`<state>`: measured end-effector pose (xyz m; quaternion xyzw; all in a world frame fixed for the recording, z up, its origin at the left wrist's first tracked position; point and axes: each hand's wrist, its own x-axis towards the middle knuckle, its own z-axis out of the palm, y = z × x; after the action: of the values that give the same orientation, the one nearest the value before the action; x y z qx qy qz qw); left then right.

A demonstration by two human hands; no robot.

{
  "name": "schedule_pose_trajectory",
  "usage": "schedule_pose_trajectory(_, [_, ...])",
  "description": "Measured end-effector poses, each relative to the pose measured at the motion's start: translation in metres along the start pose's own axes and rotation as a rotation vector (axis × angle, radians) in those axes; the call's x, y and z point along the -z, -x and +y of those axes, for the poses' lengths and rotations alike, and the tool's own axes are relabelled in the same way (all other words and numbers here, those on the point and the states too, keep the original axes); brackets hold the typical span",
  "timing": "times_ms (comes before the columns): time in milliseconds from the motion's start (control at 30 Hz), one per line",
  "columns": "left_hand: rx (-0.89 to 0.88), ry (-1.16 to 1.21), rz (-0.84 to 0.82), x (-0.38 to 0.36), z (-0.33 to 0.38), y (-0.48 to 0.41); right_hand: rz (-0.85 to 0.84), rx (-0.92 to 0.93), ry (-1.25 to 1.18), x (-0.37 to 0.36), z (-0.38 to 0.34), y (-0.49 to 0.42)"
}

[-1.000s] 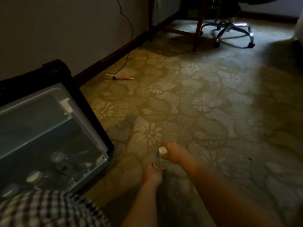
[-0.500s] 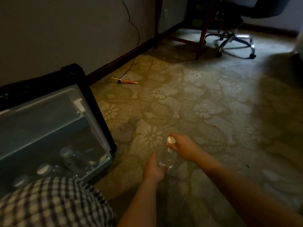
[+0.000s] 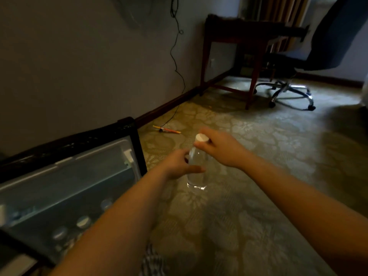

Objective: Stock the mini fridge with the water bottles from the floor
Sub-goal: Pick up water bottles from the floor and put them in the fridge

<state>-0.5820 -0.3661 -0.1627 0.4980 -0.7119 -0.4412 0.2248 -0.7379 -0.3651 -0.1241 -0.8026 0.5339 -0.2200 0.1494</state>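
The person holds 1 clear water bottle [image 3: 196,172] upright over the patterned carpet [image 3: 258,176], just right of the open mini fridge [image 3: 132,136]. The left hand [image 3: 178,165] curls round the bottle's body. The right hand [image 3: 223,149] pinches its neck just under the white cap [image 3: 202,138]. Inside the mini fridge, 3 capped bottles [image 3: 83,222] show dimly.

The mini fridge [image 3: 137,148] sits at the left by the wall, with bottles [image 3: 83,221] inside it. To its right, above the floor [image 3: 258,156], the water bottle [image 3: 196,172] hangs between the left grip [image 3: 179,166] on its side and the right grip [image 3: 223,150] at its cap. Far behind stands a desk [image 3: 239,34], with a chair [image 3: 294,90] to its right.
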Motion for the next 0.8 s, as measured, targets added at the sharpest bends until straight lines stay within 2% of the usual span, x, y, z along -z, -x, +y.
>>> schedule_pose_trajectory(100, [0.001, -0.068, 0.04, 0.035, 0.012, 0.013, 0.034, 0.07, -0.015, 0.008, -0.028, -0.02])
schedule_pose_trajectory(233, [0.062, -0.176, 0.108, 0.068, 0.005, 0.035, 0.0, 0.129, 0.015, -0.002, -0.06, -0.041])
schedule_pose_trajectory(333, [0.134, -0.245, 0.173, 0.079, -0.015, 0.049, -0.043, 0.167, 0.022, -0.022, -0.079, -0.051])
schedule_pose_trajectory(467, [0.259, -0.295, 0.251, 0.084, -0.059, 0.068, -0.187, 0.209, 0.058, -0.065, -0.103, -0.064])
schedule_pose_trajectory(567, [0.35, -0.235, 0.292, 0.079, -0.095, 0.078, -0.312, 0.194, 0.059, -0.101, -0.11, -0.068])
schedule_pose_trajectory(800, [0.437, -0.06, 0.324, 0.064, -0.163, 0.085, -0.448, 0.165, 0.141, -0.172, -0.093, -0.067])
